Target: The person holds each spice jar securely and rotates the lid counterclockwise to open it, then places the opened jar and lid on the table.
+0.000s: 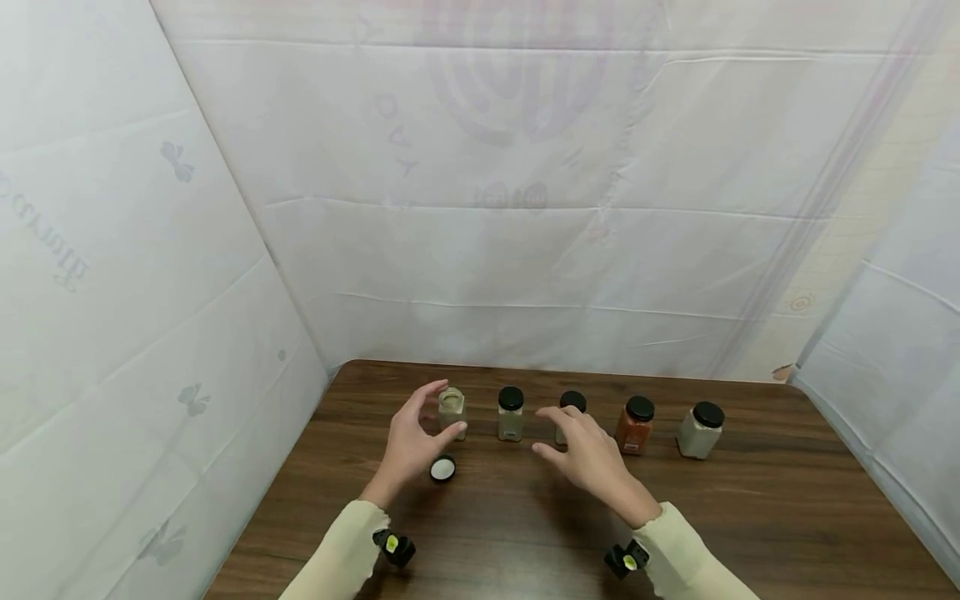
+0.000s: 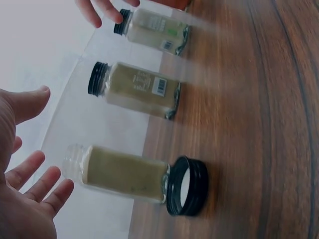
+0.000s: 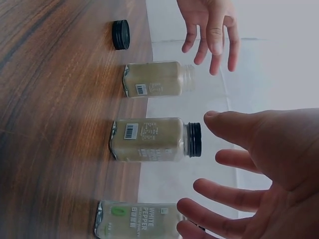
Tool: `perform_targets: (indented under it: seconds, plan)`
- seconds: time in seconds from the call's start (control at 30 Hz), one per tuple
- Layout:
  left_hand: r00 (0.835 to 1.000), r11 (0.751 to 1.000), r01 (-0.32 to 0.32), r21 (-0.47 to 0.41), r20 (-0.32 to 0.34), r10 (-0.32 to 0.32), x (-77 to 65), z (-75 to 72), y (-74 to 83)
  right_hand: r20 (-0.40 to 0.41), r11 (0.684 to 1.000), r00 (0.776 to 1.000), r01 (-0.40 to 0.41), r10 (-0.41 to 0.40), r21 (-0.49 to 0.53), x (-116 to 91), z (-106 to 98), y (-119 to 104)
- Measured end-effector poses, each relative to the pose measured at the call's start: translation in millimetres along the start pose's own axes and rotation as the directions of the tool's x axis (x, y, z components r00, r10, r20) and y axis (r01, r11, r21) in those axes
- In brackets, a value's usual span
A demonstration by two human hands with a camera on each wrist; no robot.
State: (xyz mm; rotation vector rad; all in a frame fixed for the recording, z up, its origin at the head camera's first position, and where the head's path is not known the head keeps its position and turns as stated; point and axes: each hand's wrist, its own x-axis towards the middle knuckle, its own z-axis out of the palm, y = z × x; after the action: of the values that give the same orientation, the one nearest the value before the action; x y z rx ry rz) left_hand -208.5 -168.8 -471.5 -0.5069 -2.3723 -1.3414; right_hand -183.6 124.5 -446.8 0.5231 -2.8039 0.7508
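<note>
An uncapped glass spice jar [image 1: 452, 419] of pale powder stands at the left end of a row. Its black screw lid [image 1: 442, 469] lies in front of it, white inside facing up. My left hand [image 1: 411, 447] hovers around this jar with fingers spread, apart from its mouth in the left wrist view. To its right stands a capped spice jar [image 3: 149, 139] of similar powder. My right hand [image 1: 592, 456] is held up with parted fingers before a capped white pepper jar [image 3: 142, 219], partly hiding it. Neither hand holds anything.
Further right stand a capped jar of orange-red powder [image 1: 634, 427] and a capped jar of pale powder [image 1: 699, 432]. All rest on a dark wooden table [image 1: 480, 533]. White sheeting [image 1: 480, 250] hangs behind the table and along both sides.
</note>
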Motion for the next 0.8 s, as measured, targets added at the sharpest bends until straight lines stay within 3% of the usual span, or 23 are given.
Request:
perform_targets:
  seconds: [0.23,0.5,0.8]
  plan:
    - [0.999,0.993,-0.028,-0.111,0.027,0.031,3.3,6.5,12.6,-0.024,1.000,1.000,0.007,-0.007,-0.008,2.4,-4.1,-2.8]
    - [0.997,0.979,0.020,-0.204,0.080,-0.004,5.6,21.8,21.3,-0.041,1.000,0.999,-0.004,0.005,0.028,7.3,-5.2,-8.7]
    - [0.984,0.989,0.063,-0.130,0.175,-0.040,7.1,39.6,21.6,-0.094,0.993,0.995,0.034,-0.023,0.115,15.4,-0.8,-12.8]
